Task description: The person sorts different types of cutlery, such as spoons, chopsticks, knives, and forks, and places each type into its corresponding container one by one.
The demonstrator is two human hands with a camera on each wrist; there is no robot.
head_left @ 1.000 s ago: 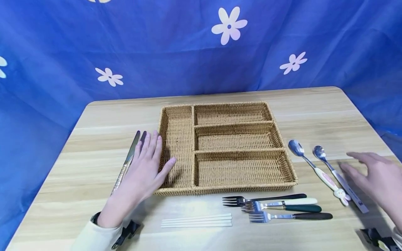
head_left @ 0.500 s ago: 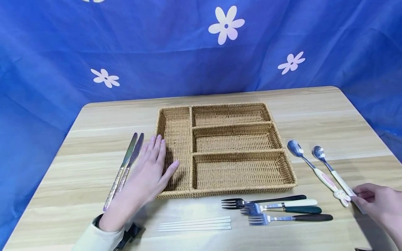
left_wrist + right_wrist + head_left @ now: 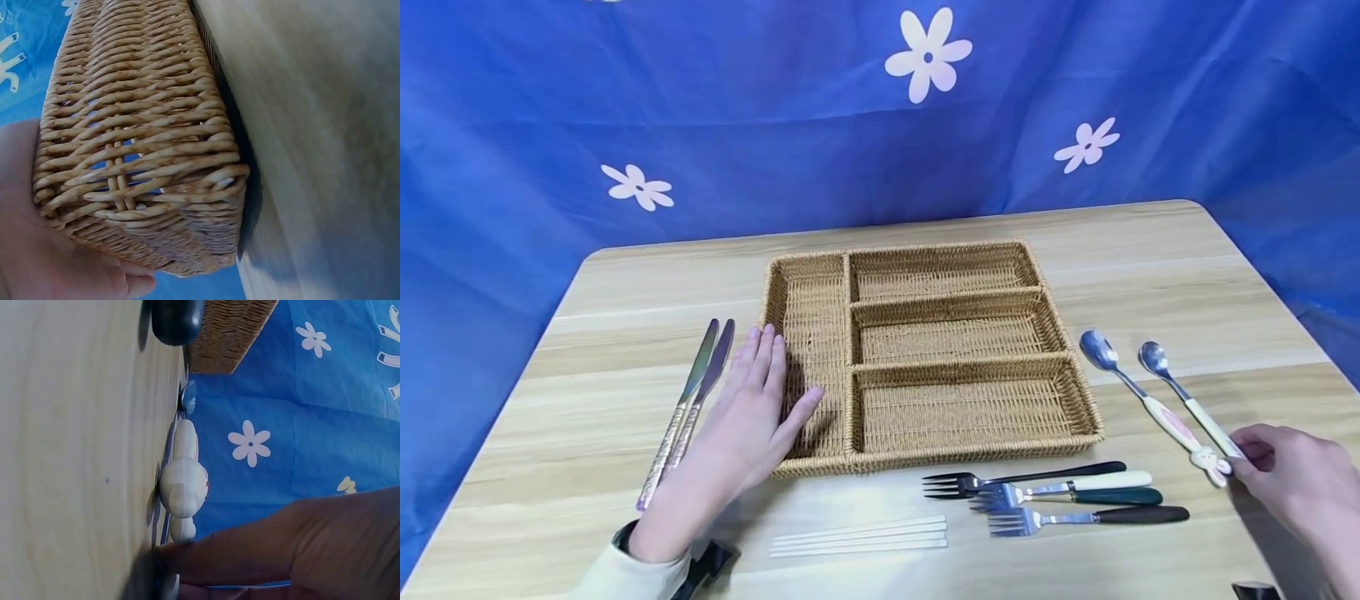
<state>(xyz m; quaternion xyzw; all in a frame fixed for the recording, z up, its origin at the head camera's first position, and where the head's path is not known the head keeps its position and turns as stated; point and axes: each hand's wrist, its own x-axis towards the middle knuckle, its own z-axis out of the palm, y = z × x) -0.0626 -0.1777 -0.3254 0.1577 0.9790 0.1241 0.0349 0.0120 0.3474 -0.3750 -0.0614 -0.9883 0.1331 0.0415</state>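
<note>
My left hand (image 3: 741, 421) rests with straight fingers over the left rim of a wicker tray (image 3: 977, 452) with several compartments. In the left wrist view the palm lies along the tray's woven side (image 3: 137, 119). At the right, my right hand (image 3: 1296, 475) pinches the handle end of a long spoon (image 3: 1210, 427), whose bowl points away at the back. Just left of it lies another spoon (image 3: 1172, 422) with a rabbit-shaped handle end. The right wrist view has the rabbit end (image 3: 182, 484) beside the thumb and fingers, which mostly hide the held spoon.
Two knives (image 3: 688, 404) lie left of the tray, near my left forearm. In front of it are several forks (image 3: 1138, 516) with black, white and green handles, and several pale thin sticks (image 3: 859, 537). A blue flowered cloth (image 3: 760, 125) hangs behind the table.
My right hand has come down from above the table onto the spoon's handle and now pinches it. That spoon has shifted slightly away from me. My left hand stays at the tray's rim.
</note>
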